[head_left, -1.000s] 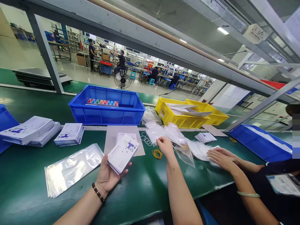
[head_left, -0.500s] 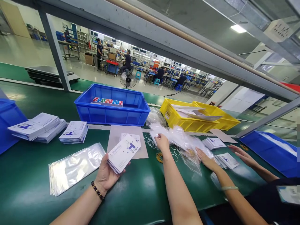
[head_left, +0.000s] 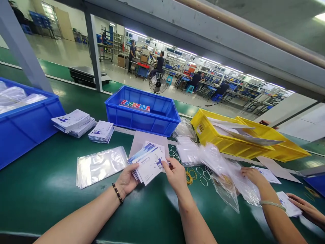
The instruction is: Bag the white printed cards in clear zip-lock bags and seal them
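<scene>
The person's two hands (head_left: 130,179) – three blue bench bins (head_left: 142,119), two yellow bins (head_left: 232,146).

Black fan (head_left: 158,84), perhaps a scale (head_left: 85,73)

in left hand (head_left: 129,178) and right hand (head_left: 176,174), booklets (head_left: 151,169). right behind, a flat sheet (head_left: 137,139) on the table (head_left: 142,217). just left of left hand, flat bags (head_left: 100,166). behind those, booklet stacks (head_left: 101,130), beside a left bin (head_left: 30,132) with more bags inside. at the back, a middle bin (head_left: 142,120) with a flat thing (head_left: 134,105) inside; farther right, two bins (head_left: 228,145) side by side, papers (head_left: 228,130) in the front one. near right hand, on its right, bands (head_left: 188,178), then heaped bags (head_left: 213,157) in front of those two bins. far right, another person's hands (head_left: 254,178).
</scene>
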`<state>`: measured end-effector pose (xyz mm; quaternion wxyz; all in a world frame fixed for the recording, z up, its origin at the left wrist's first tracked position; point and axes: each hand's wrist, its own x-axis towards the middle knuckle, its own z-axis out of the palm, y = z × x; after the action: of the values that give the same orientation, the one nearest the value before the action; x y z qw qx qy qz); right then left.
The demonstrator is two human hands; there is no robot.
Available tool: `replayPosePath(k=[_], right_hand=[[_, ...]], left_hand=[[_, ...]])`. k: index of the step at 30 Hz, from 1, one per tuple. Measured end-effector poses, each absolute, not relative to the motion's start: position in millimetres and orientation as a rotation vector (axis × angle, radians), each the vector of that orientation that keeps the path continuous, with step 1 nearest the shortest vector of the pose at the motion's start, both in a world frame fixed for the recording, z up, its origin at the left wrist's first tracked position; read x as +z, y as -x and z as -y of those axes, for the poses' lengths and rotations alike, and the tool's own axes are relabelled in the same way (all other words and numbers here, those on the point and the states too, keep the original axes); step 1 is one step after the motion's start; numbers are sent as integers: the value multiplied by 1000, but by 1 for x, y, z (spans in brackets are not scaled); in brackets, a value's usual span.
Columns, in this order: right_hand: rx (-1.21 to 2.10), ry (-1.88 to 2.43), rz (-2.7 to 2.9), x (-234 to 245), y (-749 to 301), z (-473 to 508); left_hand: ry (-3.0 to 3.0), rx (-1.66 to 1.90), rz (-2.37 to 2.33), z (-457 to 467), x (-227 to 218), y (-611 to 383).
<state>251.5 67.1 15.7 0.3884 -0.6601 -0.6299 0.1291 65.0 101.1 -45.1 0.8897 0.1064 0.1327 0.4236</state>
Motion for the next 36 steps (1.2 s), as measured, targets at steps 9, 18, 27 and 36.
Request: replayPosePath(k=[9, 18, 27, 36], right_hand=[[87, 1686, 1686, 8, -241, -59], [824, 1553, 1258, 14, -248, -60], [1420, 1340, 1082, 25, -280, -48], [496, 1487, 1544, -5, -252, -49]], left_hand=[[-161, 888, -188, -98, -43, -70], [-196, 937, -302, -102, -35, -67], [-138, 1075, -313, -109, -20, -59], [-150, 1069, -417, -105, -22, -63]])
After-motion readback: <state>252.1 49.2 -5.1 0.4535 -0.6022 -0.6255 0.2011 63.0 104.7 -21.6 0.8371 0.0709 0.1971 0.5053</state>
